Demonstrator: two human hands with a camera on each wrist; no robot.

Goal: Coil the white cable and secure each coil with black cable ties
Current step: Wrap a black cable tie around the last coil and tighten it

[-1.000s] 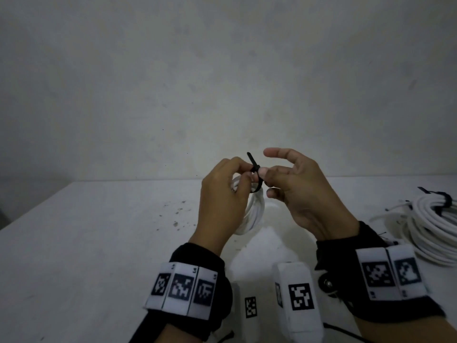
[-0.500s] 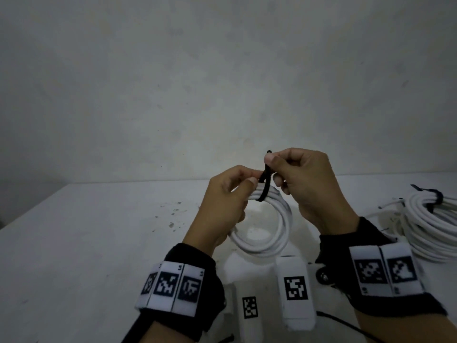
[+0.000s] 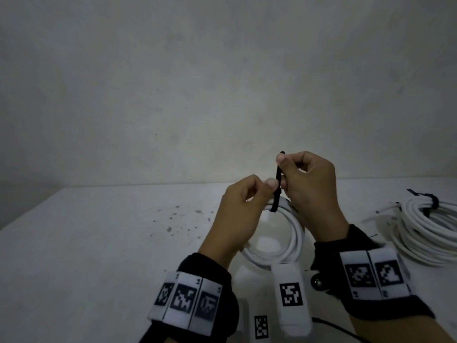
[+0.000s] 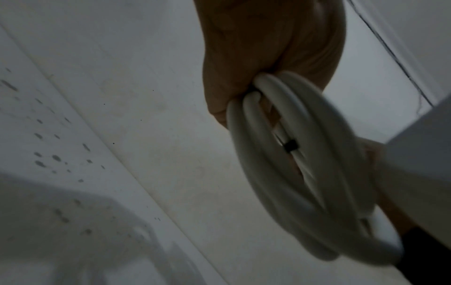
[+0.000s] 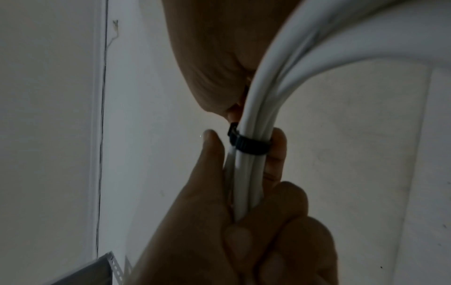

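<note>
Above the near middle of the desk [image 3: 99,243], you hold the white cable coil [image 3: 294,233] up between both hands. Your left hand [image 3: 237,214] is curled round the bundled strands, thumb and forefinger pinching them just beside the black cable tie [image 5: 249,143], which already rings the bundle. Your right hand [image 3: 309,184] is closed too, thumb and forefinger pinching the tie's free tail [image 3: 278,177], which stands nearly upright above the coil.

To do this step well, I judge you should pull the tail straight away from the tie's head while the left hand braces the strands right at the band, so the loop cinches squarely and does not slide along the coil. Keep the strands lying side by side under the band; the left wrist view shows them slightly spread lower down, and a crossed strand would leave the tie slack. Stop when the band is snug; overtightening could pinch the cable's jacket.

No containers show in any view. Near the right edge of the desk lies a second coil [image 3: 430,231], already bound with its own black tie [image 3: 431,203], with loose white ends beside it.
</note>
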